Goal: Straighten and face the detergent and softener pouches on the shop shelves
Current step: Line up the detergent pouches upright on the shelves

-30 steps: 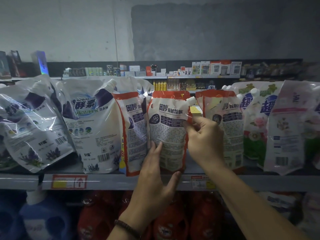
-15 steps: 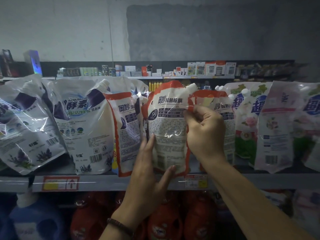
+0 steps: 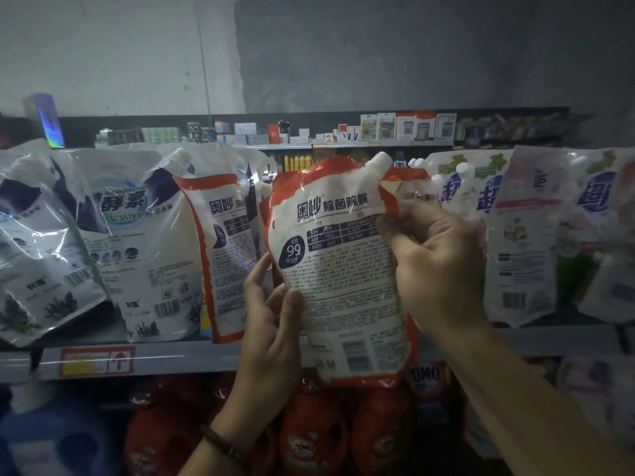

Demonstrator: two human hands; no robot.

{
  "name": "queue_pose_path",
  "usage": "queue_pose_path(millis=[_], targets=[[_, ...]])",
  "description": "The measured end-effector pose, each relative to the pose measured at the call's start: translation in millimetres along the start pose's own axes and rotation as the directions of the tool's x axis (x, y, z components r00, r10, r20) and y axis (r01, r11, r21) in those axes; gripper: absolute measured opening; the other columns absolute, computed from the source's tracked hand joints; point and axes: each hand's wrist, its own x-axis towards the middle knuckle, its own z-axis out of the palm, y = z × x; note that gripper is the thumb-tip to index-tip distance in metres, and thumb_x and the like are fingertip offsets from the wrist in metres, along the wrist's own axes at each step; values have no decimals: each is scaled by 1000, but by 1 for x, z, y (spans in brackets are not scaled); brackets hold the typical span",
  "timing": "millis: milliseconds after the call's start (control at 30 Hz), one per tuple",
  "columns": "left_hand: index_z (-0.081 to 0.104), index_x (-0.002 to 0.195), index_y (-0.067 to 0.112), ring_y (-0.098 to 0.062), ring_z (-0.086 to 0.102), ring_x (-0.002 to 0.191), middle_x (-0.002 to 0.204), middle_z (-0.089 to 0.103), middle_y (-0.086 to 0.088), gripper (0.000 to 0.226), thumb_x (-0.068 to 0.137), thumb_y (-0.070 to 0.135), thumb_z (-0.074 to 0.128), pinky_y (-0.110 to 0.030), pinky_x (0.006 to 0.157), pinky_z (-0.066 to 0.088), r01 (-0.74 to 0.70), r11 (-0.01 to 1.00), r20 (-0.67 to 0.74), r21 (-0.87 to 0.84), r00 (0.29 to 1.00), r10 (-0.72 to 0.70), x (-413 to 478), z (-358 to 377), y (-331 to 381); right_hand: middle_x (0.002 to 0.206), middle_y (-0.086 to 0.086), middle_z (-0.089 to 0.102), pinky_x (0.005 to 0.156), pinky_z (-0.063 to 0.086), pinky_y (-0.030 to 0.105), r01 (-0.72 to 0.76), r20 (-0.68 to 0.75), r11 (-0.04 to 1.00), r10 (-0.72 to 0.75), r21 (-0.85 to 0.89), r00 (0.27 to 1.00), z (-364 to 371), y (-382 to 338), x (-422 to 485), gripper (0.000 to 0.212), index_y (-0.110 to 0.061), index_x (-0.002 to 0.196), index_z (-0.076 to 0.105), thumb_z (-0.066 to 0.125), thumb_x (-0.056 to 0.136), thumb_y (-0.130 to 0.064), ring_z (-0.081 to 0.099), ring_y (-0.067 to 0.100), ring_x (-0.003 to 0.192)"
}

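Observation:
I hold a red-and-white detergent pouch (image 3: 340, 269) with a white corner spout in front of the shelf, its printed back side toward me and its bottom hanging below the shelf edge. My left hand (image 3: 271, 324) grips its lower left edge. My right hand (image 3: 429, 259) pinches its upper right edge. A second red-and-white pouch (image 3: 223, 249) leans on the shelf to the left. Behind my right hand, a third one (image 3: 409, 180) is mostly hidden.
Large white-and-purple pouches (image 3: 137, 242) lean at the left, floral and blue-lettered pouches (image 3: 522, 235) stand at the right. The grey shelf edge (image 3: 178, 355) carries a red price tag (image 3: 96, 360). Red OMO bottles (image 3: 312, 438) fill the shelf below. Small boxes line a far shelf (image 3: 343, 132).
The pouch has come up off the shelf and toward me, now larger in view and hanging lower than the shelf edge. Both hands kept their hold on it.

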Motion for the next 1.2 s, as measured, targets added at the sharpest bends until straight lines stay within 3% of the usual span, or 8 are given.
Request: queue_pose_path(millis=[200, 500, 633, 733, 867, 967, 1133, 1200], targets=[[60, 134, 12, -35, 74, 113, 126, 76, -14, 36, 106, 32, 49, -43, 91, 64, 111, 990, -22, -81, 993, -114, 1, 14, -3, 97, -4, 82, 86, 65, 51, -51, -14, 998, 52, 30, 999, -30, 11, -15, 14, -19, 106, 81, 70, 102, -13, 79, 21, 91], [61, 106, 9, -39, 76, 85, 103, 79, -24, 12, 98, 18, 63, -43, 68, 66, 238, 947, -7, -216, 969, -245, -24, 55, -8, 99, -5, 82, 88, 63, 43, -96, -40, 993, 99, 65, 994, -91, 33, -36, 16, -19, 103, 81, 69, 101, -8, 79, 16, 96], [58, 109, -6, -39, 76, 91, 107, 77, -29, 21, 98, 10, 64, -47, 80, 65, 225, 944, 9, -243, 973, -230, -36, 75, -16, 95, -6, 82, 80, 62, 28, -94, -62, 995, 95, 21, 994, -117, 48, -46, 18, -22, 98, 79, 70, 99, -6, 79, 13, 90], [56, 109, -14, -39, 75, 93, 106, 77, -30, 22, 99, 5, 63, -50, 85, 64, 199, 952, -5, -233, 979, -205, -44, 88, -25, 97, -2, 82, 84, 64, 39, -142, -85, 989, 145, 38, 986, -134, 60, -53, 16, -19, 99, 80, 70, 99, -6, 79, 18, 93], [63, 100, -10, -28, 76, 92, 103, 79, -25, 14, 96, 3, 67, -35, 81, 64, 197, 960, -37, -197, 977, -208, -59, 101, -36, 100, 1, 82, 90, 63, 45, -210, -57, 977, 211, 20, 976, -154, 74, -65, 13, -14, 102, 79, 69, 100, -6, 79, 22, 97], [75, 97, 5, -28, 68, 86, 95, 76, -29, 10, 92, 13, 75, -40, 79, 56, 196, 974, -53, -112, 978, -203, -67, 101, -52, 98, -1, 82, 88, 64, 34, -230, -58, 973, 229, -6, 972, -162, 83, -75, 15, -15, 102, 79, 69, 99, -4, 79, 18, 94], [76, 87, 8, -3, 37, 59, 62, 51, 16, 7, 91, 14, 77, -18, 56, 34, 184, 981, -24, 58, 983, -182, -74, 97, -67, 93, -6, 82, 82, 60, 29, -260, -98, 961, 251, -90, 963, -170, 100, -92, 15, -24, 99, 79, 73, 97, -10, 77, 13, 87], [82, 94, 13, -1, 39, 56, 63, 59, 14, 7, 91, 16, 77, -21, 52, 36, 214, 974, -2, 74, 977, -214, -78, 97, -71, 93, -7, 81, 84, 59, 32, -297, -121, 944, 281, -145, 952, -174, 109, -97, 11, -24, 98, 79, 74, 97, -14, 76, 13, 88]])
